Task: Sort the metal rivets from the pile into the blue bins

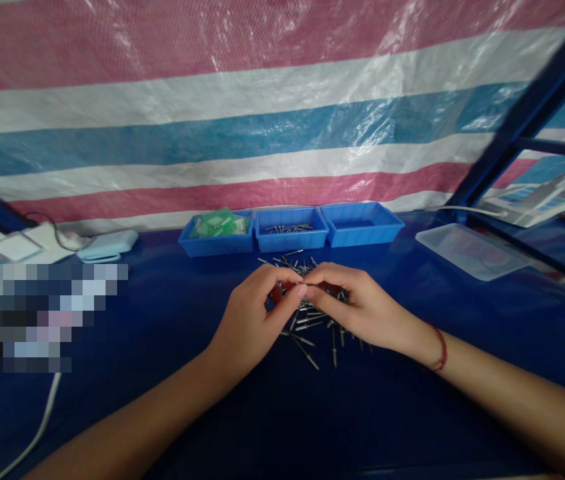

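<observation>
A loose pile of metal blind rivets (308, 319) lies on the blue tabletop, thin pins with thicker sleeves pointing many ways. Over it, my left hand (257, 310) has thumb and index finger pinched together. My right hand (357, 303) makes the same pinch from the other side, and the fingertips of both hands meet above the pile. Whatever sits between the fingertips is too small and too covered to make out. Part of the pile is hidden behind the fingers.
Behind the pile stand three blue bins: one with green-and-clear plastic packets (219, 224), a middle bin (292, 241) with several rivets, and a right bin (365, 233). A translucent lid (472, 250) lies right. A light-blue case (108, 246) and a white cable (47, 420) are left.
</observation>
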A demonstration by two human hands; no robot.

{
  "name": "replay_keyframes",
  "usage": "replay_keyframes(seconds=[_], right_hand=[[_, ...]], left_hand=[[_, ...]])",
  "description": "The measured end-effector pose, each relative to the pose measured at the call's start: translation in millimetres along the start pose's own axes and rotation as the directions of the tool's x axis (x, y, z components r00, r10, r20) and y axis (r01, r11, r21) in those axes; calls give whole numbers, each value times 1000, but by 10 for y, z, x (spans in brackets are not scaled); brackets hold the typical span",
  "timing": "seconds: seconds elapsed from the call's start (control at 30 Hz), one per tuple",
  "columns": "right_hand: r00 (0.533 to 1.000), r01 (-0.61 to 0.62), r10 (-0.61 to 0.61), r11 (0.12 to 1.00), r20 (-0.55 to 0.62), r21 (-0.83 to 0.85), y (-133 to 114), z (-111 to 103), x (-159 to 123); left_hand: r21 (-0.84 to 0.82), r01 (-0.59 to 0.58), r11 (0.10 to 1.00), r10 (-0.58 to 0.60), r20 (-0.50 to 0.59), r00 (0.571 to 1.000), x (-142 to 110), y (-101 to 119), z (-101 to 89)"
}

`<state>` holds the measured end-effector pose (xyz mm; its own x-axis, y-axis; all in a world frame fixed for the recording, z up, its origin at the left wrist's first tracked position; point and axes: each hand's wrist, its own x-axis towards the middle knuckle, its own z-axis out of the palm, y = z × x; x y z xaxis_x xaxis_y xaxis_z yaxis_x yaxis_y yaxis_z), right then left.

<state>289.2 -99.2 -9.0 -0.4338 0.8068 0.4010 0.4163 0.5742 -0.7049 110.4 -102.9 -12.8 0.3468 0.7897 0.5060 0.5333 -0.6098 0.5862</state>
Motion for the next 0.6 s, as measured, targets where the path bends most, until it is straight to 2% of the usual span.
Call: replay_keyframes(seconds=[0.33, 0.6], right_hand=[[991, -62, 75, 991, -107, 115, 26, 25, 7], [979, -55, 87, 984, -187, 166, 30, 47, -14]], left_hand=[[18, -5, 1000, 5, -33, 999, 13, -21, 0], [-33, 26, 999, -26, -15, 1000, 0, -65, 10]])
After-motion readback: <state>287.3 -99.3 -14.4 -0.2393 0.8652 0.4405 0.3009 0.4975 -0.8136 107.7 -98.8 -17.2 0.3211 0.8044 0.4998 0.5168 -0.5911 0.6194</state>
